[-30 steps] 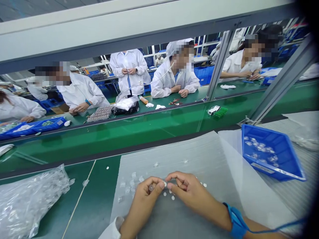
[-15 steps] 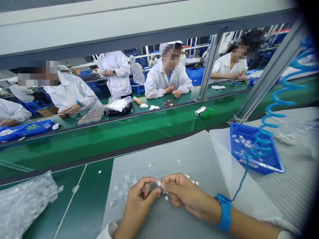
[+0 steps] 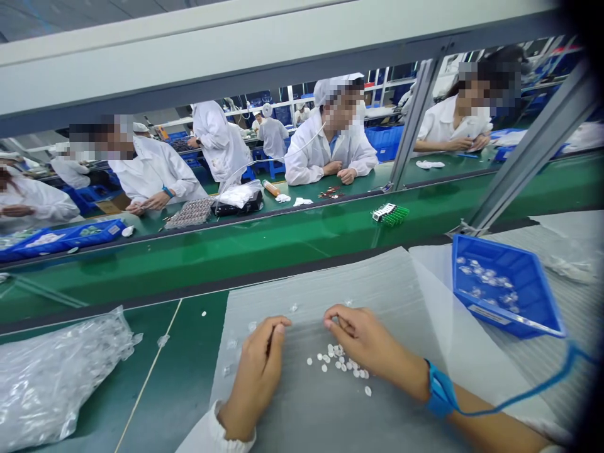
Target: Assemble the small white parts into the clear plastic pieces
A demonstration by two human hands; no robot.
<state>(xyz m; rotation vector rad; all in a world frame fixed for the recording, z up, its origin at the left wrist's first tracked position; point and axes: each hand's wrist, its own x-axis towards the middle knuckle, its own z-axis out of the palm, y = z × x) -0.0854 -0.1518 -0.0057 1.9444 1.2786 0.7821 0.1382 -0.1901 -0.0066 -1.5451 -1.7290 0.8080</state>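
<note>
- The left hand (image 3: 255, 371) is curled up, with the fingers bent in and the thumb on top. I cannot tell if it has a tiny piece in it.
- The right hand (image 3: 368, 343) is half open, with the fingers bent and the tips close together. It is too hard to see if it pinches something.
- Small white round pieces (image 3: 337, 362) lie in a loose pile between the hands, just under the right hand, so they are easy to reach.
- They sit on a soft grey foam sheet (image 3: 306, 402), which may be there to keep them from getting hurt.
- A blue wrist strap (image 3: 441, 390) wraps the right wrist, and a blue cord (image 3: 514, 396) runs from it. It looks like a strap that keeps static away.
- A white sleeve (image 3: 212, 434) covers the left arm.
- Small clear pieces (image 3: 231, 344) lie on the sheet near the left hand.
- A clear plastic bag (image 3: 56, 384) full of small clear things sits on the green tabletop (image 3: 198, 314) to the left, close by.
- A blue tray (image 3: 500, 289) of small clear pieces sits tilted on the right, perhaps so they are easy to see.
- Past a green belt (image 3: 236, 251), people in white coats (image 3: 337, 141) sit at the other side, behind metal posts (image 3: 415, 123).
</note>
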